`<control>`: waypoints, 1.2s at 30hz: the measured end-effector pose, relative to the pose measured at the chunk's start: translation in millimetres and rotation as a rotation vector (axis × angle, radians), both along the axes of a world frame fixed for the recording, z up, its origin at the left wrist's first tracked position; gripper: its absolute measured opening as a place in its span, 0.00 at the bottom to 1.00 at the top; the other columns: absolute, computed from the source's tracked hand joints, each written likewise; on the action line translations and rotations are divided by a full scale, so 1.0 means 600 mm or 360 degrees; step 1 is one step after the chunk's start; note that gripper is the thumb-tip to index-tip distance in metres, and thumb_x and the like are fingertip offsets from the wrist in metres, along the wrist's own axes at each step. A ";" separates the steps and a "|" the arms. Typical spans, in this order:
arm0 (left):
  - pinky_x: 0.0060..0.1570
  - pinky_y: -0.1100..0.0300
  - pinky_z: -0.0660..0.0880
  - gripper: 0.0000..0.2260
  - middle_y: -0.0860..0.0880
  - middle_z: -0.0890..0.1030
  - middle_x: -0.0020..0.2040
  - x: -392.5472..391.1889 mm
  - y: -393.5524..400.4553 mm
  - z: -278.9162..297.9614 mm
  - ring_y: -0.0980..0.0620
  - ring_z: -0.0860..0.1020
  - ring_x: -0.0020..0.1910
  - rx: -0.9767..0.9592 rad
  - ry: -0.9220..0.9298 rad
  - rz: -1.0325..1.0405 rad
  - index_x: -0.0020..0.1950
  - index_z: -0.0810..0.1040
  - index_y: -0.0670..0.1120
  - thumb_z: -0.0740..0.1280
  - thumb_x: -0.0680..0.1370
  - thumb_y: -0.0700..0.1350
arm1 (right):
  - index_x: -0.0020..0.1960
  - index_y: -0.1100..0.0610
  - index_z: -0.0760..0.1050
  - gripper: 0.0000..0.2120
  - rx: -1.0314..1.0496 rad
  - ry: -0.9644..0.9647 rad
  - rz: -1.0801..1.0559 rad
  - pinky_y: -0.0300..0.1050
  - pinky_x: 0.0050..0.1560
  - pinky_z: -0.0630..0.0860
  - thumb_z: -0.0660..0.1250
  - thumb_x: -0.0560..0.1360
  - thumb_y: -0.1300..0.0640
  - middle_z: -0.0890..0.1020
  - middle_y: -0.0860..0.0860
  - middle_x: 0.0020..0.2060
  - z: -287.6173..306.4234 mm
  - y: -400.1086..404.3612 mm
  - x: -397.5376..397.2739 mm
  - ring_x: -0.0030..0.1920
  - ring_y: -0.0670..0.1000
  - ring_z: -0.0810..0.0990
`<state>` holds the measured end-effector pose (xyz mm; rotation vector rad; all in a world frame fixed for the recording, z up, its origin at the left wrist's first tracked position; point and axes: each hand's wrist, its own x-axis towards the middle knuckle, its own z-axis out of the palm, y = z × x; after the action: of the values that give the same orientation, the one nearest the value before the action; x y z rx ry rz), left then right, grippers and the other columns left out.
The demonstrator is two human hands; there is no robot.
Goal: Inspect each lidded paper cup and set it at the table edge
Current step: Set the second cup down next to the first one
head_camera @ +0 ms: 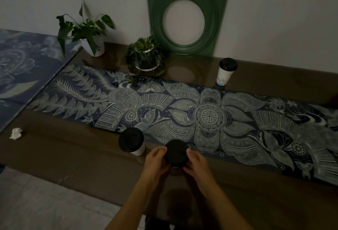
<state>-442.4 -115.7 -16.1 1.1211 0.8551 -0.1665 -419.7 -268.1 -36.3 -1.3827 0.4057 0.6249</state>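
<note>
The held cup sits between your 2 hands, seen almost straight down, so its black lid fills most of what shows and only a dim strip of its body appears below the lid. Your left hand curls around the cup's left side, thumb up at the lid rim. Your right hand wraps the right side the same way, fingertips on the lid edge. Both hands grip it; you cannot tell whether its base touches the table or hangs just above it, close to the near edge.

Just left of your left hand, a second lidded cup stands upright on the brown surface, black lid on, white body showing beneath. It is apart from the cup you hold.

Far beyond your right hand, near the wall, a third cup stands upright with a black lid and a white body bearing a faint blue print near its base.

Past your fingers, a dark blue runner with pale ornamental patterns stretches across the table from left to right. Beyond it, to the far left of your hands, stand 2 potted plants: a leafy one in a white pot and a low bushy one. A green square frame with a round opening leans on the wall. Well left of your left hand lies a crumpled white tissue.
</note>
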 end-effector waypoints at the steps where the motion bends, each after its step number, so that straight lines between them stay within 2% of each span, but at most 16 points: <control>1: 0.45 0.51 0.78 0.10 0.32 0.81 0.57 0.000 0.001 0.000 0.40 0.81 0.51 -0.0015 -0.0014 0.0000 0.60 0.79 0.37 0.65 0.83 0.42 | 0.55 0.53 0.79 0.13 -0.0016 -0.0001 -0.0005 0.45 0.52 0.80 0.65 0.80 0.45 0.83 0.51 0.56 0.000 0.000 0.000 0.57 0.49 0.82; 5: 0.56 0.43 0.78 0.10 0.35 0.83 0.60 0.000 0.008 0.002 0.36 0.82 0.60 -0.0078 -0.0071 0.0019 0.63 0.79 0.40 0.66 0.83 0.41 | 0.56 0.47 0.78 0.10 -0.0019 -0.0031 -0.0010 0.46 0.51 0.79 0.62 0.81 0.45 0.82 0.49 0.57 0.001 0.001 0.001 0.58 0.47 0.80; 7: 0.52 0.50 0.81 0.11 0.38 0.84 0.59 0.000 0.009 0.006 0.43 0.84 0.58 -0.0030 -0.0135 0.0013 0.64 0.79 0.41 0.66 0.83 0.41 | 0.57 0.46 0.78 0.10 -0.0085 -0.0131 0.0004 0.45 0.52 0.79 0.61 0.82 0.45 0.81 0.49 0.57 0.005 0.000 0.004 0.57 0.47 0.80; 9: 0.45 0.65 0.80 0.12 0.43 0.83 0.58 0.001 0.012 0.011 0.57 0.85 0.50 0.0191 -0.0233 -0.0074 0.66 0.77 0.43 0.65 0.84 0.41 | 0.59 0.50 0.77 0.12 -0.0226 -0.0313 0.0056 0.44 0.55 0.78 0.60 0.82 0.46 0.81 0.49 0.57 0.009 -0.003 0.012 0.59 0.50 0.80; 10: 0.45 0.68 0.80 0.12 0.45 0.82 0.60 0.002 0.014 0.012 0.61 0.84 0.50 0.0342 -0.0279 -0.0142 0.67 0.77 0.45 0.65 0.84 0.41 | 0.61 0.50 0.76 0.12 -0.0319 -0.0410 0.0091 0.41 0.56 0.76 0.60 0.82 0.46 0.80 0.47 0.57 0.012 -0.005 0.016 0.61 0.50 0.79; 12: 0.59 0.62 0.78 0.14 0.44 0.78 0.67 0.006 0.017 0.015 0.57 0.80 0.60 0.0607 -0.0355 -0.0283 0.69 0.75 0.49 0.66 0.83 0.42 | 0.68 0.49 0.71 0.16 -0.0498 -0.0573 0.0138 0.36 0.57 0.70 0.62 0.82 0.47 0.76 0.45 0.62 0.020 -0.006 0.024 0.64 0.47 0.75; 14: 0.72 0.48 0.70 0.17 0.45 0.74 0.72 0.014 0.019 0.021 0.49 0.72 0.71 0.0807 -0.0433 -0.0401 0.72 0.73 0.49 0.67 0.83 0.43 | 0.71 0.50 0.69 0.19 -0.0653 -0.0727 0.0170 0.31 0.58 0.67 0.63 0.81 0.48 0.73 0.47 0.65 0.029 -0.009 0.034 0.64 0.42 0.73; 15: 0.74 0.47 0.66 0.18 0.46 0.72 0.74 0.019 0.018 0.024 0.49 0.69 0.74 0.0914 -0.0482 -0.0447 0.73 0.72 0.50 0.68 0.83 0.44 | 0.72 0.51 0.68 0.20 -0.0735 -0.0807 0.0197 0.31 0.62 0.66 0.63 0.81 0.48 0.72 0.48 0.68 0.035 -0.010 0.038 0.67 0.41 0.71; 18: 0.76 0.45 0.62 0.23 0.47 0.66 0.79 0.036 0.016 0.033 0.49 0.62 0.78 0.1229 -0.0604 -0.0574 0.76 0.69 0.53 0.69 0.82 0.48 | 0.77 0.50 0.61 0.29 -0.0924 -0.1016 0.0247 0.45 0.73 0.61 0.61 0.79 0.41 0.63 0.50 0.77 0.059 -0.018 0.054 0.76 0.47 0.61; 20: 0.77 0.45 0.60 0.25 0.48 0.59 0.82 0.049 0.013 0.039 0.53 0.56 0.80 0.1372 -0.0662 -0.0651 0.77 0.67 0.55 0.68 0.81 0.53 | 0.78 0.48 0.58 0.34 -0.1015 -0.1138 0.0247 0.49 0.75 0.59 0.57 0.76 0.35 0.60 0.49 0.79 0.079 -0.027 0.067 0.77 0.45 0.56; 22: 0.76 0.46 0.58 0.28 0.51 0.55 0.83 0.065 0.007 0.053 0.55 0.51 0.80 0.1510 -0.0730 -0.0705 0.78 0.65 0.57 0.65 0.78 0.59 | 0.78 0.48 0.56 0.36 -0.1144 -0.1228 0.0271 0.54 0.77 0.58 0.55 0.75 0.34 0.57 0.50 0.80 0.100 -0.037 0.081 0.79 0.47 0.53; 24: 0.76 0.43 0.59 0.30 0.49 0.55 0.83 0.085 0.001 0.072 0.50 0.50 0.82 0.1686 -0.0825 -0.0732 0.78 0.65 0.57 0.63 0.76 0.62 | 0.79 0.50 0.55 0.36 -0.1259 -0.1292 0.0288 0.60 0.78 0.58 0.55 0.76 0.34 0.56 0.51 0.80 0.121 -0.045 0.096 0.80 0.51 0.52; 28: 0.74 0.34 0.61 0.30 0.45 0.57 0.83 0.143 -0.005 0.114 0.45 0.52 0.82 0.1992 -0.1002 -0.0776 0.78 0.65 0.55 0.63 0.77 0.61 | 0.79 0.52 0.57 0.36 -0.1382 -0.1426 0.0227 0.62 0.77 0.58 0.58 0.76 0.37 0.56 0.52 0.81 0.157 -0.058 0.131 0.80 0.53 0.53; 36: 0.77 0.34 0.53 0.33 0.42 0.58 0.83 0.282 -0.027 0.168 0.41 0.51 0.82 0.2225 -0.1180 -0.0854 0.79 0.66 0.51 0.62 0.76 0.62 | 0.79 0.54 0.57 0.36 -0.1474 -0.1475 0.0008 0.62 0.77 0.57 0.68 0.77 0.46 0.55 0.51 0.81 0.184 -0.111 0.235 0.81 0.53 0.51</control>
<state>-273.0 -132.0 84.7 2.4800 -0.1629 0.4800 -278.4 -334.8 74.3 -2.3592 -0.1036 -0.3133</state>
